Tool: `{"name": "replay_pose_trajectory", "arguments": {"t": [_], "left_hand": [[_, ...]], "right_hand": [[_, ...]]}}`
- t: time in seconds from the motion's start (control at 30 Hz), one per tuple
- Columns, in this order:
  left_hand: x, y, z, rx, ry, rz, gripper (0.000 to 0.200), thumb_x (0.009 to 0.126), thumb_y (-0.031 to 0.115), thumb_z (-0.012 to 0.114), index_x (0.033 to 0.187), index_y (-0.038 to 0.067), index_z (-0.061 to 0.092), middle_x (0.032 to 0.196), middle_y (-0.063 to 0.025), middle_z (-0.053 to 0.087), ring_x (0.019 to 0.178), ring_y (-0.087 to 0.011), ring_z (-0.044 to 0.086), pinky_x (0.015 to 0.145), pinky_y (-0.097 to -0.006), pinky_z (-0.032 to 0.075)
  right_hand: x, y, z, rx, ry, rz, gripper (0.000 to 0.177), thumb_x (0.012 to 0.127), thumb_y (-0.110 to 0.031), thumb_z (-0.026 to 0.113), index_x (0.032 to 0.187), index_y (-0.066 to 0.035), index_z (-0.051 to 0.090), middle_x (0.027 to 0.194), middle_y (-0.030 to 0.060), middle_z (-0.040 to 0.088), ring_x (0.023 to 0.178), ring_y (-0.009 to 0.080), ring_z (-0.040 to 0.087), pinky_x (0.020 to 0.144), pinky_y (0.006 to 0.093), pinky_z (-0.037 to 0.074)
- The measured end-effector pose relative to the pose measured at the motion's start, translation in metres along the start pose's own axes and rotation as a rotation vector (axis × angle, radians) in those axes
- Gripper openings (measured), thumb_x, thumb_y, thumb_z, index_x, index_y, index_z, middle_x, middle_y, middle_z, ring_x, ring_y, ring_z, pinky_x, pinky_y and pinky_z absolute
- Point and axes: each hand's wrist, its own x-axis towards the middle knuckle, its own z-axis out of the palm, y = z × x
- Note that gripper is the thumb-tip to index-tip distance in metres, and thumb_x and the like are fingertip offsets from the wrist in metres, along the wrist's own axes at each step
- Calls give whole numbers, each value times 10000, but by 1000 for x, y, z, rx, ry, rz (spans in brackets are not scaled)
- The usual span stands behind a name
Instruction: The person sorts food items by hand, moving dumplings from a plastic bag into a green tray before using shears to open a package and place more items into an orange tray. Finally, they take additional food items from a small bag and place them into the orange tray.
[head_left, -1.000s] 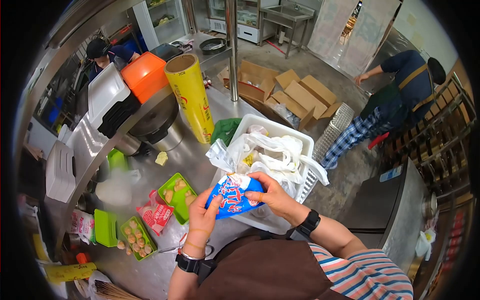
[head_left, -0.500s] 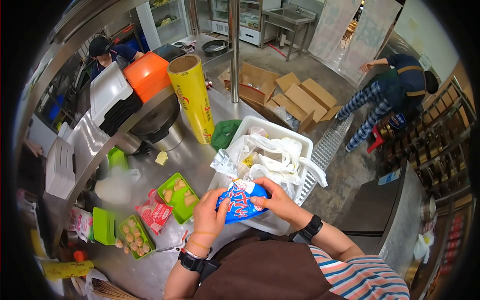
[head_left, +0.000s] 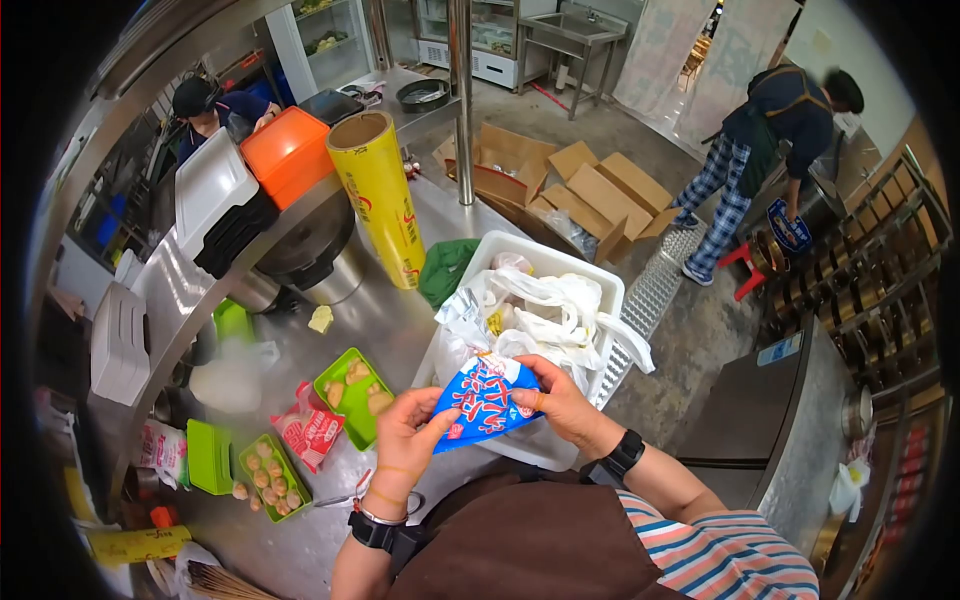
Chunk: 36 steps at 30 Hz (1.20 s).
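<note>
Shiny steel worktop spreads ahead; left hand and right hand pinch opposite sides of a blue printed plastic pouch, its long axis seemingly pointing outward.

Blue packet and yellow roll carry illegible lettering.

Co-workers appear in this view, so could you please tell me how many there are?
2: one co-worker partly hidden beyond the orange box at upper left, and a second co-worker bending over at upper right. Others may be hidden.
</note>
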Motion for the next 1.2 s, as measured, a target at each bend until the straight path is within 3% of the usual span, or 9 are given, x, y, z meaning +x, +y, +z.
{"name": "replay_pose_trajectory", "arguments": {"t": [0.33,0.67,0.93,1.2], "left_hand": [[1,-9,-3,-55,44,-34,273,888,18,674,1151,-4,605,1054,-67,680,950,-118,639,844,-263,525],[2,-13,-1,-88,43,-117,303,882,58,697,1170,7,619,1034,-37,650,935,-111,629,820,-254,527],[0,-13,2,230,53,144,227,827,105,753,1018,-2,692,873,-26,587,783,-91,550,689,-234,453],[0,-5,7,258,88,158,252,817,113,761,1034,4,690,857,-28,580,773,-97,550,683,-245,454]], "right_hand": [[-4,-7,6,-7,13,-13,480,865,-147,734,1286,-59,522,1121,16,605,1011,94,569,875,251,488],[-4,-3,2,-153,52,-71,328,869,-113,722,1154,-88,561,1007,-12,617,913,76,568,798,241,494],[-3,-7,8,-79,-15,3,334,869,-140,727,1159,-86,571,1016,-24,611,936,67,564,823,229,482],[2,0,2,-70,-17,27,363,866,-128,727,1185,-82,559,1034,-15,609,953,74,564,826,233,488]]}}
